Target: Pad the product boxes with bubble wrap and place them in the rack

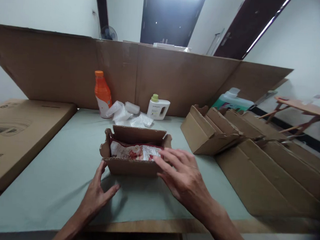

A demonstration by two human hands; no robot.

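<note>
In the middle of the table stands a small cardboard box (pixel 133 167) with its top flaps up. Inside lies a printed red-and-white packet (pixel 133 151), partly hidden by the front wall. My left hand (pixel 100 191) is at the box's front left corner, thumb and fingers apart; its fingertips are at the corner, and whether they press on it I cannot tell. Over the right end of the box reaches my right hand (pixel 182 172), fingers stretched out and slightly blurred, close to the packet and the rim. Neither hand grips anything.
Behind the box are clear bubble wrap (pixel 123 113), an orange bottle (pixel 102 96) and a white jug (pixel 158 108). Several open cardboard boxes (pixel 202 130) crowd the right, with a teal bottle (pixel 232 100) behind. A large flat carton (pixel 29 128) lies left. A cardboard screen (pixel 164 72) borders the back.
</note>
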